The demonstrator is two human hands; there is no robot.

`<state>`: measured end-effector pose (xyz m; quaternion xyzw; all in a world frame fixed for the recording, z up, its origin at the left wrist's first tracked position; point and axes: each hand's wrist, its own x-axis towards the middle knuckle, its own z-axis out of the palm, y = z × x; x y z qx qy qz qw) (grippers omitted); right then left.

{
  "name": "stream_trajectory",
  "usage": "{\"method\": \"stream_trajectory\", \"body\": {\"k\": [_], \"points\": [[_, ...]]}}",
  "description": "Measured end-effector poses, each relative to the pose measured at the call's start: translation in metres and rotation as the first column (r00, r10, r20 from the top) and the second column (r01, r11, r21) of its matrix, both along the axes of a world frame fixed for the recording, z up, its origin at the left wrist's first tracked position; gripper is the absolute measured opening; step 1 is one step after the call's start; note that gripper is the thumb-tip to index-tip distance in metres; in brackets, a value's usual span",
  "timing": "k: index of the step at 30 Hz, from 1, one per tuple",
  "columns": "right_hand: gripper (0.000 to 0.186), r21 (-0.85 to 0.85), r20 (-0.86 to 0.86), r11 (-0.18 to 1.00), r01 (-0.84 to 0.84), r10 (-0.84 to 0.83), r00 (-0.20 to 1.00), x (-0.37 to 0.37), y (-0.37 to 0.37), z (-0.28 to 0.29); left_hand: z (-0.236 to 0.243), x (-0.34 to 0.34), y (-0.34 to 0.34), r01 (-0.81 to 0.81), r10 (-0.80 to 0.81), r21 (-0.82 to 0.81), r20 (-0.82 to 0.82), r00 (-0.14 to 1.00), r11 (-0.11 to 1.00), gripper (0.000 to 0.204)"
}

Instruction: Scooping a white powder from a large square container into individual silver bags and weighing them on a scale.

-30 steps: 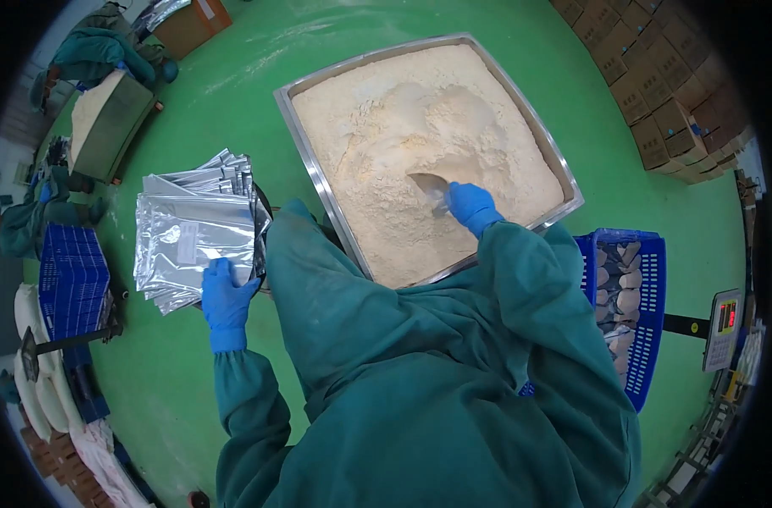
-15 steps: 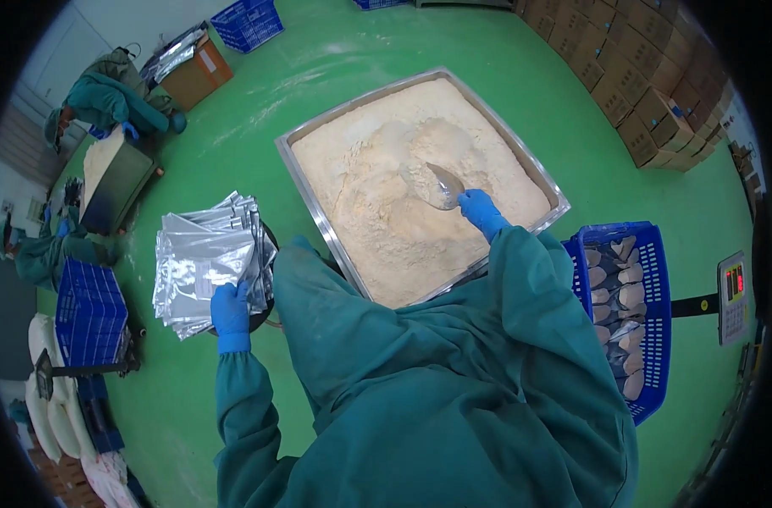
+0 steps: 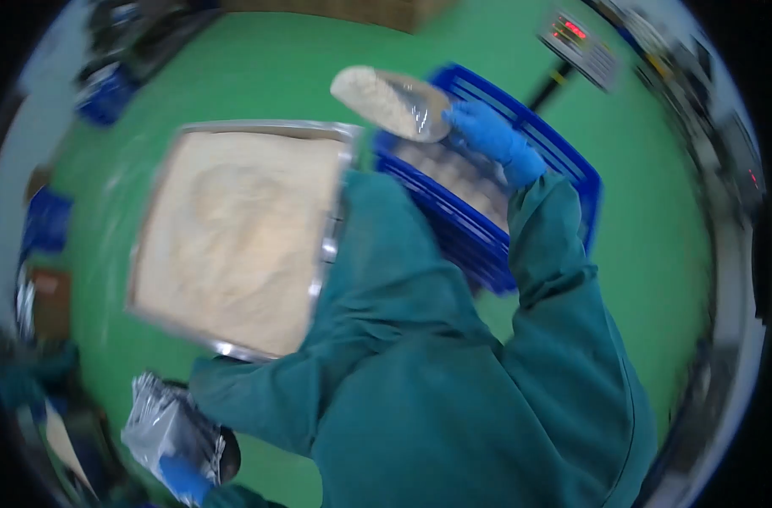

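Note:
A scoop (image 3: 414, 108) heaped with pale cream powder is in my right hand (image 3: 492, 139), whose blue-gloved fingers are wrapped round its handle end. It is held up by the far-left rim of a blue plastic basket (image 3: 521, 110), with several pale, rounded pieces (image 3: 453, 173) in rows inside. To the left, a wide metal tray (image 3: 349, 161) holds a bed of the same pale powder (image 3: 233, 245), hollowed in the middle. At the lower left my left hand (image 3: 185, 481) lies against a stack of silver foil bags (image 3: 170, 423); motion blur hides its fingers.
A scale display (image 3: 579, 46) with red digits stands on a post beyond the basket. Cardboard boxes (image 3: 343, 10) are at the far edge. Another person's green sleeve (image 3: 30, 372) shows at the left, near a brown carton (image 3: 50, 300) and a blue crate (image 3: 47, 222).
My view has swung to the right. My right hand has lifted the scoop out of the tray, loaded with powder, and carried it over to the basket. My left hand stays by the foil bags.

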<state>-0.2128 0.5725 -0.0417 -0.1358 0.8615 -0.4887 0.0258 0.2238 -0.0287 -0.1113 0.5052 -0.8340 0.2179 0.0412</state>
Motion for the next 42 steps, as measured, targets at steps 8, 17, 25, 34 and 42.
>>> {"method": "stream_trajectory", "body": {"k": [8,17,25,34,42], "points": [[0.033,0.527,0.209,0.677,0.514,-0.690,0.693,0.209,0.212,-0.039,0.135,-0.037,0.001,0.059,-0.077,-0.269,-0.058,0.995,0.961,0.035],[0.024,0.943,0.064,0.275,0.186,-0.700,0.712,0.181,0.207,-0.121,0.125,-0.097,0.013,0.425,-0.415,-0.073,0.118,0.902,0.902,0.034],[0.021,0.981,-0.019,0.144,0.130,-0.598,0.801,0.183,0.204,-0.093,0.130,-0.113,0.049,0.246,-0.229,0.065,-0.205,0.952,0.967,0.048],[0.038,0.714,-0.152,0.396,0.577,-0.717,0.680,0.179,0.209,-0.053,0.140,-0.120,0.063,0.545,-0.491,-0.024,-0.468,0.735,0.838,0.055],[0.037,0.427,-0.226,0.754,0.499,-0.445,0.866,0.057,0.103,-0.006,0.112,-0.134,0.039,0.569,-0.335,0.290,-0.575,0.746,0.770,0.034]]}}
